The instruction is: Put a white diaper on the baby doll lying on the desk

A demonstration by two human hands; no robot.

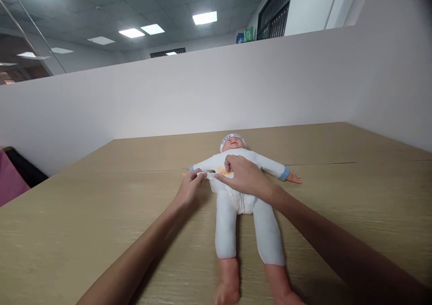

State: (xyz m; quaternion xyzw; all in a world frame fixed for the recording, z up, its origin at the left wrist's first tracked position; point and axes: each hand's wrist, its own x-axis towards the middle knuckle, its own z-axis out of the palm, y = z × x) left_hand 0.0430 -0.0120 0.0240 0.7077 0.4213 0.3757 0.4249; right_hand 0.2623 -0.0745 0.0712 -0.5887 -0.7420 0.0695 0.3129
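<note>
A baby doll [236, 206] in a white suit lies on its back on the wooden table [101, 215], head toward the far wall and bare feet toward me. A white diaper [243, 202] wraps its hips. My left hand [189, 188] pinches the diaper's side tab beside the doll's waist, fingers closed on it. My right hand [243, 175] rests on the doll's belly, fingers curled and pressing on the diaper's front edge.
White partition walls [216, 88] stand along the far and right sides of the table. A pink and black object [13, 174] shows past the table's left edge. A seam runs across the tabletop behind the doll's arms.
</note>
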